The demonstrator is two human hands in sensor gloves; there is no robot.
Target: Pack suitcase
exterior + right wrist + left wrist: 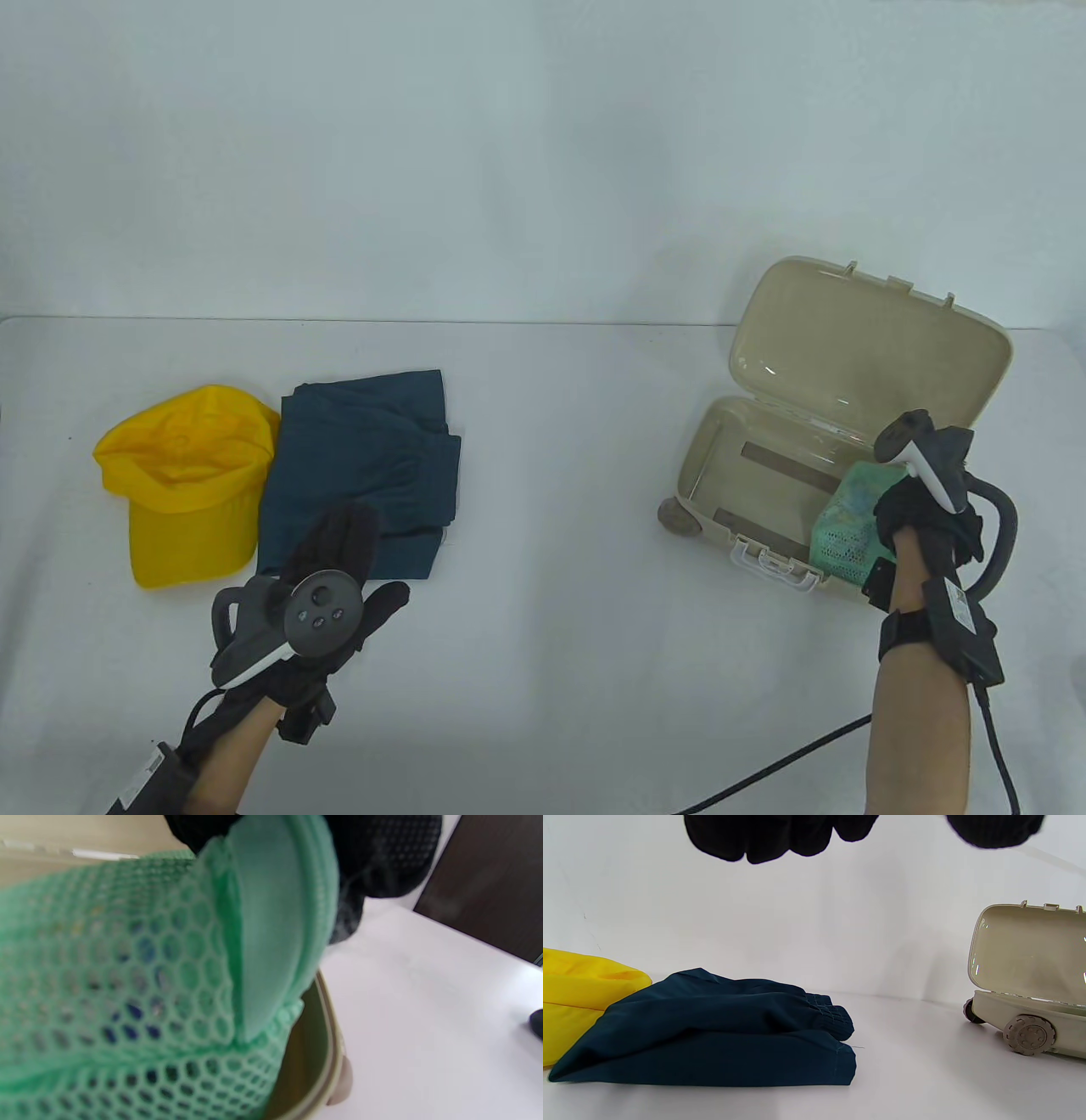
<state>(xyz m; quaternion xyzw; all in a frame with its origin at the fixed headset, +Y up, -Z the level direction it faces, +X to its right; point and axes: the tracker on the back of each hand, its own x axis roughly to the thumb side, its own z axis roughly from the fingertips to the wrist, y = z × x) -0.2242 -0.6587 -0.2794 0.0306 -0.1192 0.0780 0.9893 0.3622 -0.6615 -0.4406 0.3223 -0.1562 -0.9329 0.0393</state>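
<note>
Right hand (920,514) gripping green mesh pouch (851,531) in suitcase (764,441), left hand (327,569) fingers straight, holding nothing

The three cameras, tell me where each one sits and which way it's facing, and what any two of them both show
Table view: above the near edge, looking down and across the table; shows the left hand and the right hand with forearms.
Left wrist view: low at the left wrist, facing across the folded blue garment toward the suitcase; only fingertips show.
Right wrist view: at the right wrist, pressed close to the green mesh bag; the gloved fingers show on top.
Table and left wrist views share the yellow cap, garment and suitcase.
</note>
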